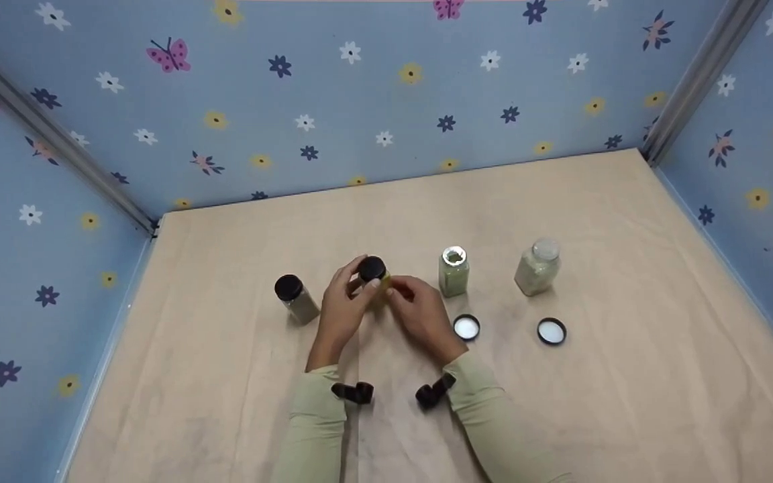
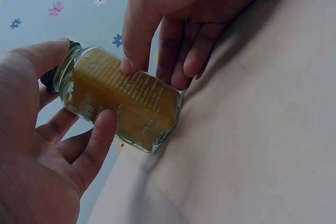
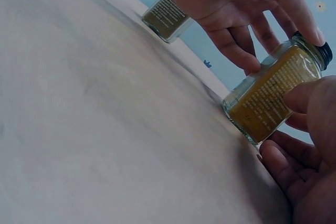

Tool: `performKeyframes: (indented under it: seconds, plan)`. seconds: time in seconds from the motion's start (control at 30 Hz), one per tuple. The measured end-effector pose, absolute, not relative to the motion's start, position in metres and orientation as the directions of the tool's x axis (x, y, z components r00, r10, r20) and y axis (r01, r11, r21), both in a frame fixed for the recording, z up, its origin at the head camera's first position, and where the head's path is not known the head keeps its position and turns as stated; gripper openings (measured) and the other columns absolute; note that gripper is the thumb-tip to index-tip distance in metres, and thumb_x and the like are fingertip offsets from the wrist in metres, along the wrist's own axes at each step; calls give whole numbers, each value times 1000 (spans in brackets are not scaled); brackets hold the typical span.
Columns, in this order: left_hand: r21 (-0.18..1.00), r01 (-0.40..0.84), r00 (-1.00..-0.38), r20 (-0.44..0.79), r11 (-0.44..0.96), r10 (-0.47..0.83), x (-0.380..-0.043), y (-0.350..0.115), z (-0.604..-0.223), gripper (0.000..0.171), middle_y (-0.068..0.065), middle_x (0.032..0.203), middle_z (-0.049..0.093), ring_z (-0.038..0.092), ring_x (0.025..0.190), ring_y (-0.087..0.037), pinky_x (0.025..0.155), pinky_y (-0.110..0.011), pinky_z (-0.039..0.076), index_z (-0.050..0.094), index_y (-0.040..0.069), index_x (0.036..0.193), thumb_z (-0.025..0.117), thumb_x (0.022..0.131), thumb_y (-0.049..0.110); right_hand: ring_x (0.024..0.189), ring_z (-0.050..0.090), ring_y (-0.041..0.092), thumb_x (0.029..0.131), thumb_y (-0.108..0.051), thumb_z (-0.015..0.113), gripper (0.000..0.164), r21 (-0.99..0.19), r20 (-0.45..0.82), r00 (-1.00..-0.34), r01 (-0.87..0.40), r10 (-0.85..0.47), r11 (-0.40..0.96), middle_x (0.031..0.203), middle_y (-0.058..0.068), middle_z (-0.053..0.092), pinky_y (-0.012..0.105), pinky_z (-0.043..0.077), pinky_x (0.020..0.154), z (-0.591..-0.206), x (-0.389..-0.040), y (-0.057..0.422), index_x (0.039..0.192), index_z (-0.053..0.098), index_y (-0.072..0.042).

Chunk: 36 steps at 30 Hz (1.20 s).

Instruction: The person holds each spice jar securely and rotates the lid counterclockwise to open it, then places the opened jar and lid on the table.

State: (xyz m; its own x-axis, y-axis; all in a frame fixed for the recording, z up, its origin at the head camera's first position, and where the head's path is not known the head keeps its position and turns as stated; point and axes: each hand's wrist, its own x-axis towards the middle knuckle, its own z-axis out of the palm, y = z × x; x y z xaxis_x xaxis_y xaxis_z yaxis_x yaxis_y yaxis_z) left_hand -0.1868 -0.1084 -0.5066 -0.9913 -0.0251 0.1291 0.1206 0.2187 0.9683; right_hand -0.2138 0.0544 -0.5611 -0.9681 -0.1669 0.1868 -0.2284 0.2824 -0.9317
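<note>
A square glass spice jar [image 2: 126, 90] of yellow-brown powder, with pale printing and a black cap [image 1: 372, 267], stands at the middle of the table between both hands. My left hand [image 1: 341, 314] holds it near the top; in the left wrist view the thumb lies along the cap and the fingers go round the glass. My right hand [image 1: 423, 314] pinches the lower body of the jar from the other side, thumb on the printed face. In the right wrist view the jar's base [image 3: 242, 125] is right at the tabletop.
Left of the hands stands another black-capped jar [image 1: 302, 308] with dark grey-brown contents. To the right are an uncapped jar [image 1: 453, 280] of green contents and a jar [image 1: 535, 274] of pale green contents. Two black lids [image 1: 466, 327] with white insides lie before them. Flowered walls [image 1: 386, 94] enclose the table.
</note>
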Motion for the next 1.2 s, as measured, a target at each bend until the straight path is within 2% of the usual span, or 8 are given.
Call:
performKeyframes:
  seconds: [0.1, 0.27, 0.63, 0.77, 0.97, 1.2]
  plan:
    - [974, 131, -991, 135, 183, -7, -183, -107, -497, 51, -18, 144, 49, 52, 130, -38, 105, -46, 43, 49, 4, 146, 65, 99, 15, 101, 64, 11, 98, -21, 66, 25, -925, 183, -970, -225, -160, 305, 112, -1, 71, 32, 50, 91, -561, -214, 54, 120, 71, -11]
    - [984, 129, -992, 128, 121, 11, -182, -111, -499, 50, -16, 143, 52, 52, 130, -35, 103, -39, 47, 49, 1, 145, 64, 100, 14, 99, 64, 12, 98, -20, 66, 25, -925, 181, -971, -221, -154, 310, 109, -1, 71, 32, 51, 89, -563, -214, 54, 120, 72, -10]
    - [985, 138, -990, 139, 99, -6, -194, -117, -530, 47, -13, 141, 55, 54, 130, -28, 102, -38, 47, 51, 7, 146, 62, 101, 17, 97, 65, 13, 97, -20, 67, 26, -935, 179, -971, -218, -159, 279, 108, -1, 72, 33, 52, 89, -563, -214, 54, 120, 71, -9]
    - [987, 141, -990, 143, 77, -18, -194, -118, -533, 42, -12, 139, 56, 56, 126, -26, 98, -43, 50, 52, 9, 144, 59, 103, 19, 98, 65, 13, 97, -20, 67, 26, -934, 168, -973, -208, -159, 289, 109, -1, 71, 33, 51, 90, -563, -215, 54, 120, 71, -9]
    - [987, 155, -987, 156, 41, -27, -193, -118, -535, 36, -15, 136, 56, 59, 122, -28, 94, -48, 51, 52, 5, 141, 52, 106, 13, 99, 65, 12, 97, -21, 66, 26, -938, 142, -977, -185, -159, 294, 111, -1, 71, 33, 51, 90, -563, -213, 54, 120, 71, -11]
    - [990, 135, -990, 136, 35, -31, -194, -118, -536, 38, -13, 137, 57, 58, 123, -26, 92, -46, 52, 53, 10, 140, 58, 104, 21, 98, 65, 10, 97, -21, 66, 25, -944, 144, -976, -184, -161, 273, 109, -3, 71, 32, 52, 89, -561, -213, 55, 120, 71, -12]
